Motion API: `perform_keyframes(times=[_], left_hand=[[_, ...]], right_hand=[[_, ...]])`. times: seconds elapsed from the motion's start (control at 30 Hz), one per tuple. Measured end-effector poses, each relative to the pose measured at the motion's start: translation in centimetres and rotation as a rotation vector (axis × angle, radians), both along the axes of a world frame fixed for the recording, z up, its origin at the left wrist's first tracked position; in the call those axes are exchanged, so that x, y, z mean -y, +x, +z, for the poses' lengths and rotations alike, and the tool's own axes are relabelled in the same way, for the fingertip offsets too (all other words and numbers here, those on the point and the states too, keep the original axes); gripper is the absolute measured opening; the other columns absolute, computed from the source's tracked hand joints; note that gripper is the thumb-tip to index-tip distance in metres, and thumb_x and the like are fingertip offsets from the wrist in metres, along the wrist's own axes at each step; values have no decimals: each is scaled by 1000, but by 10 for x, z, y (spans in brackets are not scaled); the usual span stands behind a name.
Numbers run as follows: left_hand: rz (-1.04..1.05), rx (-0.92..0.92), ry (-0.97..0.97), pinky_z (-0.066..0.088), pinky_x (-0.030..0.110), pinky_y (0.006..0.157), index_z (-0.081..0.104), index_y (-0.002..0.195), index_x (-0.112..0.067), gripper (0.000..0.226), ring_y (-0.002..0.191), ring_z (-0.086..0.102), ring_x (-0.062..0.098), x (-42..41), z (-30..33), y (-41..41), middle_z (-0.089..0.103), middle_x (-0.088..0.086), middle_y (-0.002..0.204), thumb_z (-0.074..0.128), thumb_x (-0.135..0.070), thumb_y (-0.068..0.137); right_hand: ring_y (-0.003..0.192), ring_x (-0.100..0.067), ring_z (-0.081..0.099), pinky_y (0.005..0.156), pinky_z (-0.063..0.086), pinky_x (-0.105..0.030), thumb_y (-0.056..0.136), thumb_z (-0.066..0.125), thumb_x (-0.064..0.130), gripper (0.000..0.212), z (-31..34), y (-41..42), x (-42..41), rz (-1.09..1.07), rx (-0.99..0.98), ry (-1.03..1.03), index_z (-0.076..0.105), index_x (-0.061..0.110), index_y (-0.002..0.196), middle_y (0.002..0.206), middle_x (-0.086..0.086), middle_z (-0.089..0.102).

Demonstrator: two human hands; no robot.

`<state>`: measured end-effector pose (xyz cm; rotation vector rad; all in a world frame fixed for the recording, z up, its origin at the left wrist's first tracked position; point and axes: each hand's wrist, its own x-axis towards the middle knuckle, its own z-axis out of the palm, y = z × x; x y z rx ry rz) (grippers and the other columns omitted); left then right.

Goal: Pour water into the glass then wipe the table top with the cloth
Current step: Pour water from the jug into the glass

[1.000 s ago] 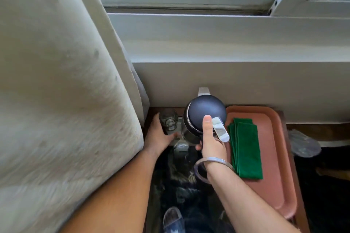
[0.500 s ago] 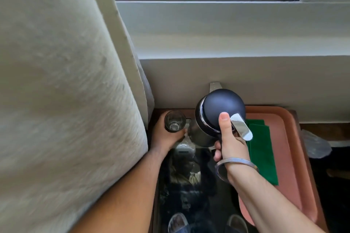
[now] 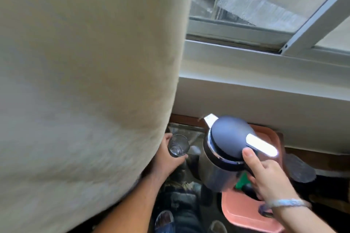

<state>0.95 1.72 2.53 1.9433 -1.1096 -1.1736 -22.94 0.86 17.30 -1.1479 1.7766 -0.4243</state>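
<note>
- Curtain [image 3: 85, 81], cream, is seen filling the L half of the view & hanging over the table's L edge.
- L hand [image 3: 166, 159] is wrapped round the glass [image 3: 178, 145], fingers closed on its side; glass is held upright, just R of the curtain edge, above the dark glass table top [image 3: 180, 204]. Contents can't be made out.
- Jug [image 3: 225, 153], steel body w/ dark lid & pale thumb lever, is held just R of the glass, apart from it, tilted so the spout [image 3: 210, 119] points up & away toward the wall.
- R hand [image 3: 265, 178] is closed on the jug's handle side, thumb [image 3: 251, 159] laid on the lid rim by the lever; a bangle [image 3: 284, 203] is worn at the wrist.
- Tray [image 3: 246, 215], salmon pink, is seen under the jug & R hand, at the table's R side.
- Cloth [image 3: 241, 181], green, lies on the tray; only a small patch is shown, the rest being hidden behind jug & hand.
- Window frame [image 3: 265, 56] is seen above the wall, upper R.
</note>
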Motion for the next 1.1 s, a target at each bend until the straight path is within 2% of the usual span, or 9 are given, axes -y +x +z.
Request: perform_keyframes(times=[0.1, 0.2, 0.27, 0.5, 0.6, 0.73, 0.87, 0.97, 1.1], left_hand=[[-55, 38, 14, 46, 16, 84, 50, 114, -30, 72, 100, 64, 9, -31, 51, -15, 67, -8, 108, 95, -30, 59], [-120, 12, 31, 43, 9, 71, 54, 111, -33, 66, 86, 63, -6, -56, 106, -30, 69, -14, 98, 91, -40, 57], [-133, -3, 24, 42, 7, 70, 54, 110, -35, 65, 89, 62, -10, -73, 140, -40, 69, -16, 99, 91, -41, 57], [-140, 11, -69, 53, 22, 83, 51, 111, -39, 69, 99, 66, 0, -124, 226, -62, 68, -18, 109, 83, -56, 52], [-140, 30, -91, 55, 24, 83, 52, 113, -38, 68, 99, 66, 3, -130, 251, -66, 68, -16, 109, 90, -48, 58], [-165, 104, -123, 42, 5, 67, 55, 116, -33, 63, 89, 63, 1, -134, 286, -68, 69, -18, 103, 89, -47, 65], [-177, 162, -145, 52, 25, 84, 56, 120, -29, 62, 98, 65, 9, -135, 308, -70, 71, -12, 109, 88, -46, 69], [-171, 180, -169, 51, 31, 90, 57, 120, -29, 62, 101, 66, 11, -136, 312, -70, 72, -13, 110, 87, -48, 69], [-159, 187, -220, 49, 36, 94, 57, 120, -29, 63, 101, 66, 12, -136, 311, -72, 72, -13, 109, 87, -49, 68]], right_hand=[[37, -15, 20, 41, 17, -23, 51, 52, 90, 78, 73, -17, -23, 177, -39, 39, 31, 17, 37, 38, 1, 26], [38, -11, 23, 43, 18, -27, 49, 44, 99, 84, 139, -35, -40, 380, -156, 36, 32, 17, 37, 37, 6, 28], [38, -11, 24, 45, 19, -30, 48, 39, 102, 86, 178, -45, -50, 473, -231, 30, 32, 16, 39, 37, 4, 28], [45, -17, 20, 54, 19, -34, 48, 40, 101, 88, 277, -60, -67, 686, -431, 3, 26, 14, 42, 41, 2, 23], [38, -14, 22, 48, 21, -32, 52, 42, 95, 84, 300, -57, -64, 753, -540, 3, 30, 13, 37, 35, 5, 25], [36, -15, 35, 45, 27, -31, 41, 36, 100, 87, 323, -47, -58, 834, -660, -44, 37, 13, 39, 30, 4, 34], [38, -16, 45, 48, 32, -29, 28, 23, 109, 101, 337, -38, -52, 914, -737, -73, 47, 12, 42, 35, 4, 44], [38, -16, 41, 47, 29, -28, 29, 19, 109, 99, 346, -31, -47, 971, -805, -90, 41, 13, 41, 34, 4, 39], [45, -20, 47, 50, 34, -30, 27, 15, 110, 104, 354, -23, -45, 1027, -893, -111, 46, 12, 44, 42, 3, 46]])
